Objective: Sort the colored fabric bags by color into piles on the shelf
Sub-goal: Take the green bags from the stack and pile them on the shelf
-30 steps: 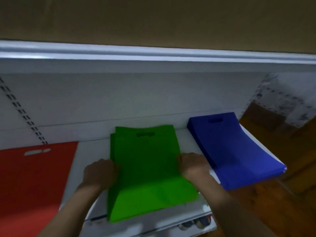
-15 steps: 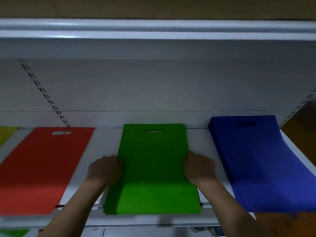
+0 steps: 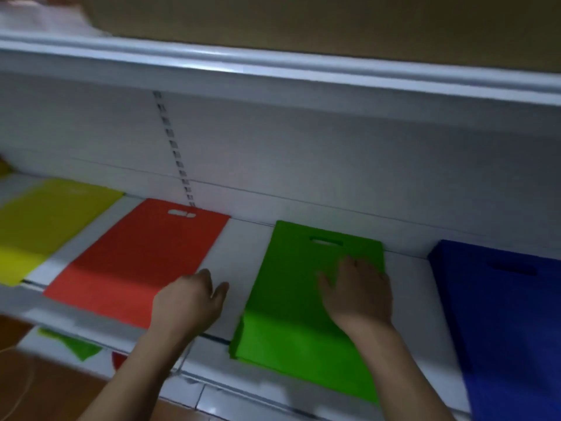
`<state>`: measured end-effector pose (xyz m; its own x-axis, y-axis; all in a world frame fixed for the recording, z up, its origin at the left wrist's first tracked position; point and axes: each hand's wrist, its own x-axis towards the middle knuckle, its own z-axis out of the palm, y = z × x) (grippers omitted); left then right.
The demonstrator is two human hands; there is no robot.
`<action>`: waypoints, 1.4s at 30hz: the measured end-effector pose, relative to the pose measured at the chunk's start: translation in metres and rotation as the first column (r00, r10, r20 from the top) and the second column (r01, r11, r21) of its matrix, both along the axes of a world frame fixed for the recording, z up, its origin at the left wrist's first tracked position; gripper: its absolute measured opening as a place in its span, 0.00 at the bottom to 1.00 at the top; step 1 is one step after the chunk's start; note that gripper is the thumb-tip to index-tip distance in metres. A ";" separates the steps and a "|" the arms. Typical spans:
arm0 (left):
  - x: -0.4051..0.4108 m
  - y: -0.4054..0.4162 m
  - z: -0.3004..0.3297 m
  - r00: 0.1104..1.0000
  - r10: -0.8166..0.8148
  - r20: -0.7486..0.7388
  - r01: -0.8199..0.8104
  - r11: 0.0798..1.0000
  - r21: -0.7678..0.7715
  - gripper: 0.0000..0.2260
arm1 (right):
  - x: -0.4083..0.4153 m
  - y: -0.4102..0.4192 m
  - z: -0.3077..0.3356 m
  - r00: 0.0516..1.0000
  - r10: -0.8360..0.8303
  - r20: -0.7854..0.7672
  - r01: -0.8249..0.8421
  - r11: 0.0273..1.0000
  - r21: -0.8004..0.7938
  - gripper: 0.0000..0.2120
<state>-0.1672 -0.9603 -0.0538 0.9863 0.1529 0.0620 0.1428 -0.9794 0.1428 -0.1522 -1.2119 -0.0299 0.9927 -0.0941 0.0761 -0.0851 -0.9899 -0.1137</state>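
Shelf (image 3: 239, 247) carries our green bag pile (image 3: 303, 299), between red pile (image 3: 136, 256) and blue pile (image 3: 510, 314). Right hand (image 3: 358, 293) presses flat, fingers spread; left hand (image 3: 191, 299) hovers relaxed, holding nothing. Soft, light, floppy fabric, we reckon: lift by side edges.

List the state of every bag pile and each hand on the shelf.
yellow pile: flat, front overhanging
red pile: flat, untouched
green pile: flat, under right hand
blue pile: flat, untouched
left hand: open, off the bags
right hand: open, resting on green pile
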 end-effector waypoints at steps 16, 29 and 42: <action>-0.118 0.309 0.051 0.887 0.424 0.181 -0.441 0.895 0.068 0.18 | -0.018 0.395 0.024 0.688 0.691 0.224 -0.722 0.682 0.114 0.22; -0.157 0.466 0.058 0.803 0.572 0.166 -0.570 0.819 -0.061 0.19 | -0.037 0.583 0.028 0.597 0.783 0.176 -0.802 0.578 0.149 0.20; -0.042 0.660 0.051 0.875 0.476 0.090 -0.476 0.879 -0.021 0.18 | 0.070 0.775 0.014 0.715 0.695 0.078 -0.684 0.672 0.283 0.13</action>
<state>-0.2093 -0.3000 -0.0027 0.7846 0.6022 0.1473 0.5783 -0.7966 0.1759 -0.0824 -0.4373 -0.0155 0.7852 0.6069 0.1230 0.5996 -0.6956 -0.3958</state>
